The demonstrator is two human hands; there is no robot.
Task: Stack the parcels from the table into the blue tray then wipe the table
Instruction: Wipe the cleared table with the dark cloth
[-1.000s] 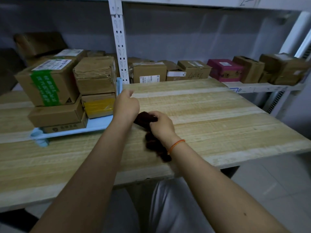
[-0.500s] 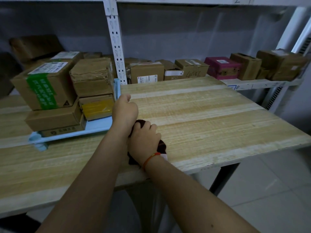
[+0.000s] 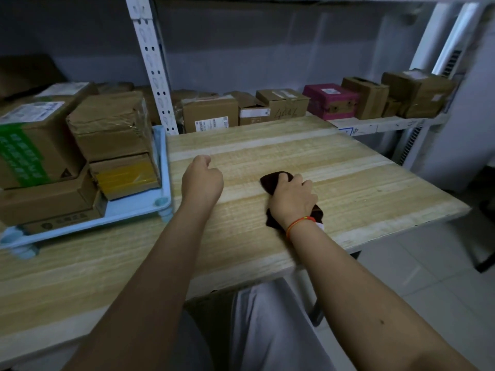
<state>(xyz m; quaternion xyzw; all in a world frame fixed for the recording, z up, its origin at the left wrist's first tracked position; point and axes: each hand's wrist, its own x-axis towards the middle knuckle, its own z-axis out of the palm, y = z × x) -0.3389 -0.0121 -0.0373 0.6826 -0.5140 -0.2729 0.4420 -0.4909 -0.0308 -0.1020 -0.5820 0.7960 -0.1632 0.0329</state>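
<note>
Wiping the table with a dark cloth in my right hand.

My right hand (image 3: 292, 200) grips the dark cloth (image 3: 276, 180), fingers curled over it, pressing it onto the wooden table (image 3: 361, 188) near the front edge. My left hand (image 3: 202, 180) is curled into a fist holding nothing, resting on the table just beside the blue tray (image 3: 139, 207). The parcels (image 3: 80, 145) sit stacked in that tray at the table's left end.
</note>
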